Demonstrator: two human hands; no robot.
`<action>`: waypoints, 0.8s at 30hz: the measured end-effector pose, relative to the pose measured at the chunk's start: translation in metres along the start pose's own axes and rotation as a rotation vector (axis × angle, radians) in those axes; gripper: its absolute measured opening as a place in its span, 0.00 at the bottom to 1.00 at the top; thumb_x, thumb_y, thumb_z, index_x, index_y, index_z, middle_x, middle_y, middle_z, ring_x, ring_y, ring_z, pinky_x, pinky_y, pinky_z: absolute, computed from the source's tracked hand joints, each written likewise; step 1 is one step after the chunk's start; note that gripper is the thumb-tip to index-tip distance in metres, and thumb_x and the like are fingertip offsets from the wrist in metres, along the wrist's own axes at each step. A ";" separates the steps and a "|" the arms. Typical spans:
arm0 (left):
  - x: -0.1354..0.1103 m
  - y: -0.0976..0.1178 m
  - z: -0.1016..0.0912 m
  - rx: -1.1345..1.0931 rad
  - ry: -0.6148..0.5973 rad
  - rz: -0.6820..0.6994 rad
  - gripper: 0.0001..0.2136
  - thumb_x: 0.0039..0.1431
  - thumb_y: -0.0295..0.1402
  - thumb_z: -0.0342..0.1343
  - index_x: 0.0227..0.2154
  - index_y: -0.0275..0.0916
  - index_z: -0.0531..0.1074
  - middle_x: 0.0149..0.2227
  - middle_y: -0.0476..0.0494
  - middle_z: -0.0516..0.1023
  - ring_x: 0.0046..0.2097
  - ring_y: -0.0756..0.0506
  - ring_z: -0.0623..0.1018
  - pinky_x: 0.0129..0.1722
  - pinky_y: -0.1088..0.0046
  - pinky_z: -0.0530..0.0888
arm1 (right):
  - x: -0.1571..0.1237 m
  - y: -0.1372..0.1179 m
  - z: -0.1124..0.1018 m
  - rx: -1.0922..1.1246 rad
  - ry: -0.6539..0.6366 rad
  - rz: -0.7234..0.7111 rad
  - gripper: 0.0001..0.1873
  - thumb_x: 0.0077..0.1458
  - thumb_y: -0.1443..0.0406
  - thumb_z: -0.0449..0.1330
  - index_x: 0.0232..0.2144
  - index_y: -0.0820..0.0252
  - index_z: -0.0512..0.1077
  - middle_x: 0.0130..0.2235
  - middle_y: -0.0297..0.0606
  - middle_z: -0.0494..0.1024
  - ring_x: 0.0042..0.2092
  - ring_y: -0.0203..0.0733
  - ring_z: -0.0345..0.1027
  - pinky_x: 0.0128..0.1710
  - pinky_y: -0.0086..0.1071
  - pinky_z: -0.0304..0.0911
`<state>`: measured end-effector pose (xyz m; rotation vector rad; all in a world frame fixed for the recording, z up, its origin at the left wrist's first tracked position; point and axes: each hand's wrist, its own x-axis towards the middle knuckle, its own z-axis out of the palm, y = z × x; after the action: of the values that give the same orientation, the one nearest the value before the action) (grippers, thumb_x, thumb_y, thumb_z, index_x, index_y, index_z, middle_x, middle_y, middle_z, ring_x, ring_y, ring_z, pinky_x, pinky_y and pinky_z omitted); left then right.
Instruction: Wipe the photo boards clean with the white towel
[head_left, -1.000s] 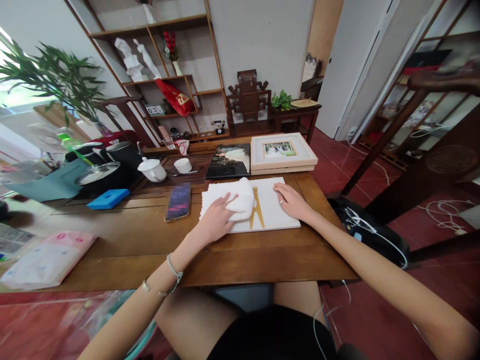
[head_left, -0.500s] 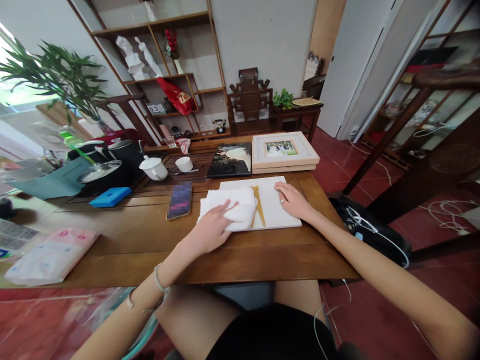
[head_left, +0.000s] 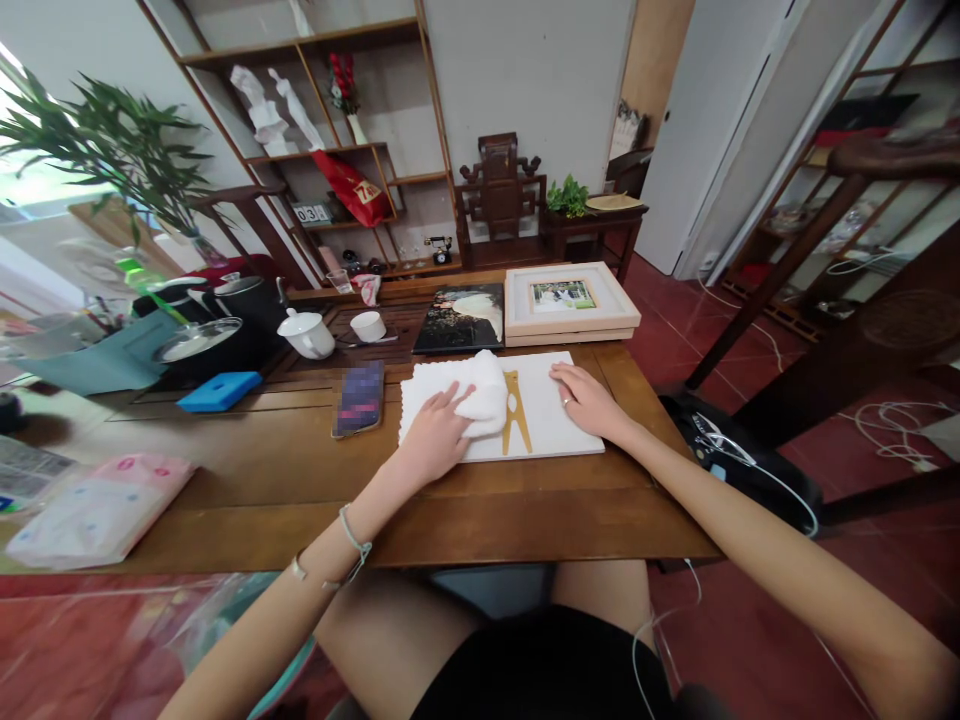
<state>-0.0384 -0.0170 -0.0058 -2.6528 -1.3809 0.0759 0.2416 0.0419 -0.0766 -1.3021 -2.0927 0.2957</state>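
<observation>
A white towel (head_left: pixel 486 398) lies bunched over the left part of a flat white board (head_left: pixel 551 430). My left hand (head_left: pixel 436 428) is closed on the towel and presses it down, some fingers showing on top. Right of the towel, a gold-coloured shape (head_left: pixel 516 415) with two legs and an oval white gap shows on the board; whether it is printed or loose I cannot tell. My right hand (head_left: pixel 583 398), a ring on one finger, rests with fingers stretched out on the board's right part. Left of the towel lies a phone (head_left: pixel 358 400), its screen blurred.
Behind the board are a dark picture panel (head_left: pixel 461 320) and pale wooden frames (head_left: pixel 570 300). A white lidded cup (head_left: pixel 307 335), a small white bowl (head_left: pixel 368 326), a blue block (head_left: pixel 221 392) and a tissue pack (head_left: pixel 101 510) occupy the table's left side.
My left hand has shifted slightly right. The towel's right side has bunched higher, and more of the gold shape shows. My right hand has stayed in place.
</observation>
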 end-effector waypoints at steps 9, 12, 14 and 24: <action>-0.059 0.045 -0.011 -0.093 -0.047 0.102 0.12 0.52 0.24 0.55 0.38 0.34 0.80 0.67 0.37 0.55 0.67 0.31 0.55 0.63 0.52 0.60 | 0.000 0.002 0.003 0.002 0.016 0.005 0.21 0.58 0.69 0.48 0.51 0.62 0.70 0.58 0.49 0.70 0.62 0.52 0.58 0.62 0.52 0.55; -0.061 0.043 -0.009 -0.116 -0.017 0.110 0.13 0.52 0.24 0.54 0.39 0.36 0.79 0.67 0.40 0.55 0.67 0.32 0.54 0.63 0.53 0.60 | 0.000 0.002 0.004 -0.002 0.017 0.006 0.20 0.58 0.69 0.48 0.51 0.62 0.70 0.58 0.49 0.69 0.62 0.52 0.58 0.62 0.51 0.55; -0.055 0.036 -0.008 -0.130 0.003 0.108 0.16 0.53 0.23 0.53 0.44 0.38 0.78 0.67 0.42 0.56 0.68 0.34 0.54 0.63 0.54 0.60 | 0.000 0.002 0.004 -0.006 0.017 0.003 0.20 0.58 0.69 0.48 0.51 0.63 0.70 0.58 0.49 0.69 0.62 0.51 0.58 0.63 0.50 0.54; 0.026 -0.010 0.003 -0.082 0.037 0.013 0.22 0.58 0.26 0.50 0.56 0.37 0.70 0.65 0.37 0.59 0.66 0.35 0.58 0.62 0.57 0.61 | -0.001 -0.001 0.001 -0.016 0.014 0.008 0.21 0.59 0.69 0.47 0.51 0.63 0.70 0.58 0.49 0.69 0.62 0.49 0.59 0.63 0.48 0.54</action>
<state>-0.0325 0.0101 -0.0064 -2.7151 -1.3851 -0.0289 0.2405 0.0410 -0.0771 -1.3184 -2.0829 0.2728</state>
